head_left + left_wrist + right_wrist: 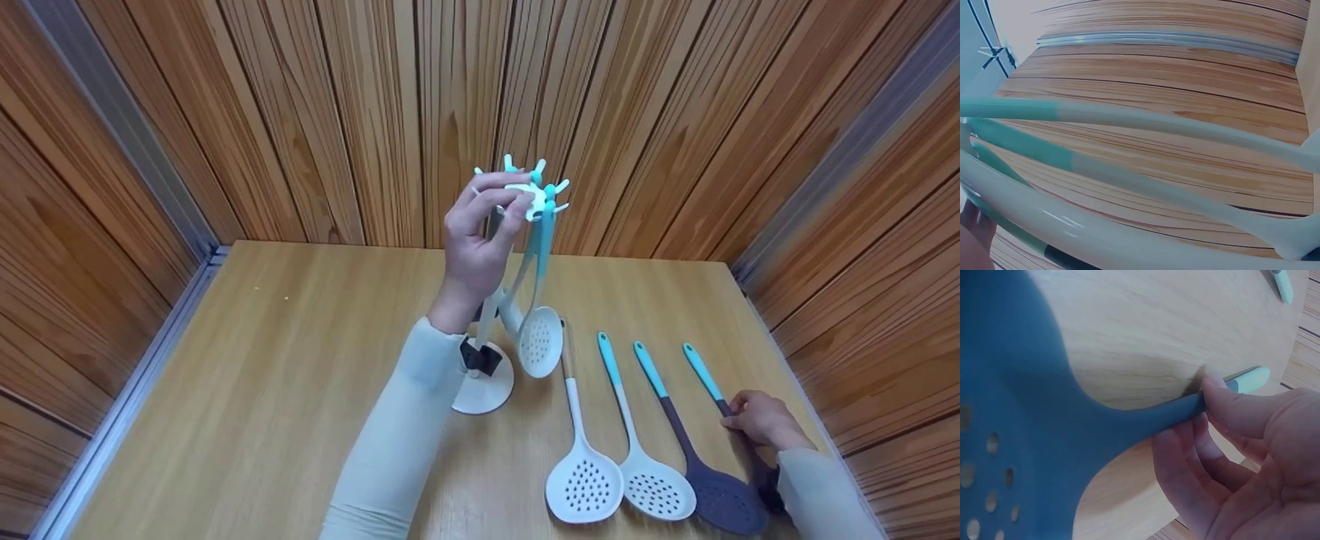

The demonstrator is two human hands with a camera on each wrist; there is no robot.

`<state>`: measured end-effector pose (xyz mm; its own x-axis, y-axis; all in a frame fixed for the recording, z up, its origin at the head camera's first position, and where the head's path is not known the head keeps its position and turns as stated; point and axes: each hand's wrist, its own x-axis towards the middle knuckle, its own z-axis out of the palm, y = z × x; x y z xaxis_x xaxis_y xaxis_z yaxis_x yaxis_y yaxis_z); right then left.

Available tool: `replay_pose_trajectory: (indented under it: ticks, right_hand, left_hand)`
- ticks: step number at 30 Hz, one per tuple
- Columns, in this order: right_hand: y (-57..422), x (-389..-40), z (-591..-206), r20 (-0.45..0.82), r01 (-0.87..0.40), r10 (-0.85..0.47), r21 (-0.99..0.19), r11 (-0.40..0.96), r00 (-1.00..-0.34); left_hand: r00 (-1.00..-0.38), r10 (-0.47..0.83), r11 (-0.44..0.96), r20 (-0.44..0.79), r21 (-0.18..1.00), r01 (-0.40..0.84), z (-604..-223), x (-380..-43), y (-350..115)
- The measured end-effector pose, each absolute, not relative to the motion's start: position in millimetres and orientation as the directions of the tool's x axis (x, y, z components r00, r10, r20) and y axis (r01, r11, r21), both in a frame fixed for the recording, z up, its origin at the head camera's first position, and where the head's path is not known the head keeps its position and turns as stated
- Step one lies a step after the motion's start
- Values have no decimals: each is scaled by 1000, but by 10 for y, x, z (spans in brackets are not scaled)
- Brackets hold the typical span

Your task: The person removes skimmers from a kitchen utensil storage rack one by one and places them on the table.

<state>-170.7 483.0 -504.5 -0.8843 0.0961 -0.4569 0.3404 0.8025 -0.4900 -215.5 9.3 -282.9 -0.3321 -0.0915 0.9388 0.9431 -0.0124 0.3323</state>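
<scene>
At the top of a white utensil stand, my left hand [480,232] grips the hooked rack [534,201], thumb in front and fingers over it. From the hooks hang several utensils, among them a white skimmer [541,341]. Their teal-and-grey handles [1174,126] run alongside the white pole [1072,222] in the left wrist view. At the right of the table, my right hand [769,420] pinches the shaft of a dark perforated skimmer [1044,422] with a teal handle end [703,371]. Its head is partly hidden by the sleeve in the head view.
The stand's round white base [487,394] rests on the wooden table [262,420]. Right of it lie a white perforated turner [585,487], a white skimmer [660,487] with a teal handle and a dark perforated turner [724,499]. Wood-panelled walls [375,120] enclose the back and sides.
</scene>
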Motion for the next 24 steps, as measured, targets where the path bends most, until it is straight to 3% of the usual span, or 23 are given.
replay_pose_trajectory:
  ticks: [8, 16, 19, 24]
  right_hand:
    - [4829, -1727, -5070, -430, 309, 91, -472, 826, -898]
    - [4838, -1699, -5066, -463, 358, 92, -528, 770, -881]
    - [4840, -1693, -5049, -464, 363, 93, -537, 762, -881]
    - [4844, -1688, -5038, -468, 362, 88, -537, 762, -879]
  left_hand:
    - [-364, -65, 31, 929, 366, 930, -3008, -2352, 45]
    - [-489, 23, 56, 872, 487, 871, -2953, -2221, -8]
    - [-467, 10, 123, 884, 463, 878, -2910, -2173, -2]
    - [-396, -31, 348, 918, 381, 856, -2865, -2086, 11]
